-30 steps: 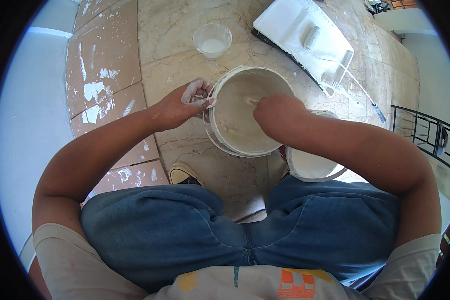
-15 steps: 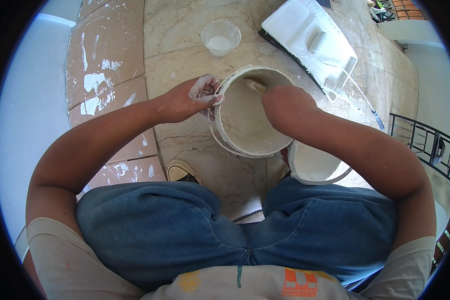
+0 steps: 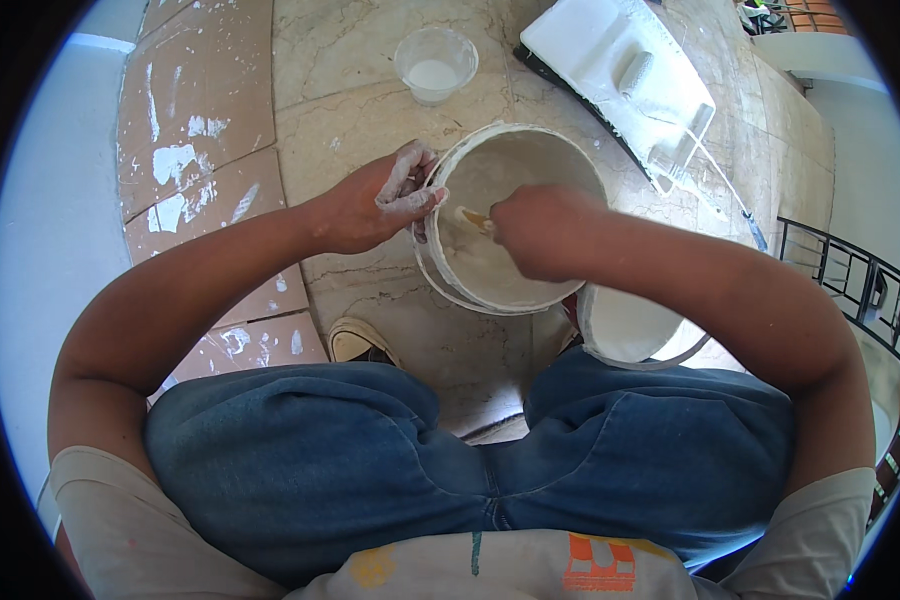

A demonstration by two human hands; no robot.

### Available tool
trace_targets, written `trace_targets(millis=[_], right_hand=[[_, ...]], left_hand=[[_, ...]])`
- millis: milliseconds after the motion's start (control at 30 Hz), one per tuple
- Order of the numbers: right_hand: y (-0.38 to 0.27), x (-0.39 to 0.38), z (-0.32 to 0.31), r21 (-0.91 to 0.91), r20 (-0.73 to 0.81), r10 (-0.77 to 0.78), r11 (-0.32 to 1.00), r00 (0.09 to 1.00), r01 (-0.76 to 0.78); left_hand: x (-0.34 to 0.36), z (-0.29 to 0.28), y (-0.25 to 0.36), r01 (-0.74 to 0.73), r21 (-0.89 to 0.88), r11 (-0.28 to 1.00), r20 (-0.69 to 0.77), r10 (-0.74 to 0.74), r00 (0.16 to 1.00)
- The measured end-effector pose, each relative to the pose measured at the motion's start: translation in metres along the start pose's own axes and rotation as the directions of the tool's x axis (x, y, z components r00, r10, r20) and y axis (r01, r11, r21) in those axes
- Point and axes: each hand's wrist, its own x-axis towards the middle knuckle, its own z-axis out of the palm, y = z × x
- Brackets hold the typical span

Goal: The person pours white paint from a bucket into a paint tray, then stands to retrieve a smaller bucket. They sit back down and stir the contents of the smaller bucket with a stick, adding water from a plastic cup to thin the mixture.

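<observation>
A white bucket (image 3: 576,165) stands on the floor in front of my knees, its inner wall and rim coated with off-white paint (image 3: 482,262). My left hand (image 3: 395,198), smeared with white, is closed on the bucket's left rim, thumb on top. Inside the bucket's mouth, my right hand (image 3: 545,232) is closed around a yellowish-brown wooden stick (image 3: 475,219). Its lower end dips into the paint, so I cannot see its full shape. A second white bucket (image 3: 625,325), holding white paint, sits partly under my right forearm.
Beyond the buckets is a clear plastic tub (image 3: 436,62) with some white in it. A white-coated paint tray (image 3: 590,45) lies at the far right, with a paint roller (image 3: 638,78) on it. Paint-spattered cardboard (image 3: 195,160) covers the floor along the left wall. A black metal railing (image 3: 850,265) stands right.
My right hand has moved left and toward me within the bucket, taking the stick across the paint. The bucket has tilted or shifted slightly; my left hand keeps its grip on the rim.
</observation>
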Motion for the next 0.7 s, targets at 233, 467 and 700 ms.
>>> trace_targets(millis=[233,467,700], right_hand=[[0.017,-0.014,-0.018,-0.067,-0.031,0.127,0.989,0.991,-0.129],[0.021,-0.006,0.000,-0.099,0.102,0.094,0.991,0.990,-0.084],[0.019,-0.005,0.009,-0.083,0.097,0.018,0.996,0.995,-0.010]], left_hand=[[0.004,-0.002,-0.005,0.061,-0.109,0.992,0.071,-0.053,0.996],[0.005,0.005,-0.011,0.022,-0.031,0.999,-0.055,-0.024,0.998],[0.002,0.014,-0.006,-0.002,-0.010,1.000,-0.121,0.001,0.993]])
